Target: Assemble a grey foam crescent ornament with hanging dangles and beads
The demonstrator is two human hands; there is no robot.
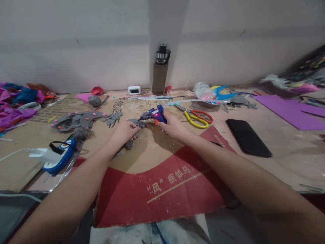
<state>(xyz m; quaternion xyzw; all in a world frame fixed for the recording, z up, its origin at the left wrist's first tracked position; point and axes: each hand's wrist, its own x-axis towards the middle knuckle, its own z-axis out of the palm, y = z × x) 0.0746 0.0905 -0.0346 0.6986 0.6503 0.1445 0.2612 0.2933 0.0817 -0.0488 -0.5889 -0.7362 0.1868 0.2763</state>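
Note:
My right hand [172, 126] is wrapped around a blue hot glue gun [156, 114] whose red light glows. Its nozzle points left at a grey felt piece [133, 135] on the cardboard. My left hand [124, 131] is closed on that grey felt piece, pressing it down on the brown and red cardboard sheet [162, 183]. Both hands meet near the middle of the table.
Yellow and orange scissors [196, 118] lie right of the gun. A black phone [248, 137] sits further right. Grey felt shapes with pink dots [76, 120], a blue device [59, 159], a dark bottle [160, 71], a white clock [134, 89], purple sheets [289, 108] and crepe scraps [15, 101] surround them.

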